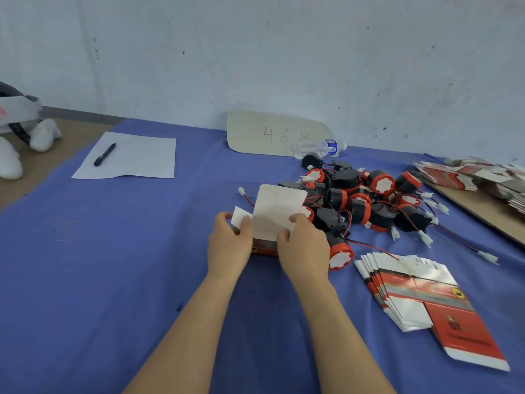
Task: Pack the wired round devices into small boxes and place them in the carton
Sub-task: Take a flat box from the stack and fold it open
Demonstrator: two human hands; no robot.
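Observation:
A small red-and-white box point(272, 214) stands on the blue cloth at the centre with its white lid flap raised. My left hand point(228, 241) grips its left side and side flap. My right hand point(305, 245) grips its right side, thumb on the lid flap. Whatever is inside the box is hidden. Just to the right lies a pile of black-and-red round devices point(366, 200) with red-black wires and white plugs. One device point(339, 254) lies right beside my right hand. No carton is in view.
A fanned stack of flat unfolded boxes point(420, 294) lies at the right front, more flat boxes point(477, 177) on a board at the far right. A water bottle point(319, 148) and a cardboard sign point(272, 132) sit at the back. Paper with a pen point(104, 155) lies left.

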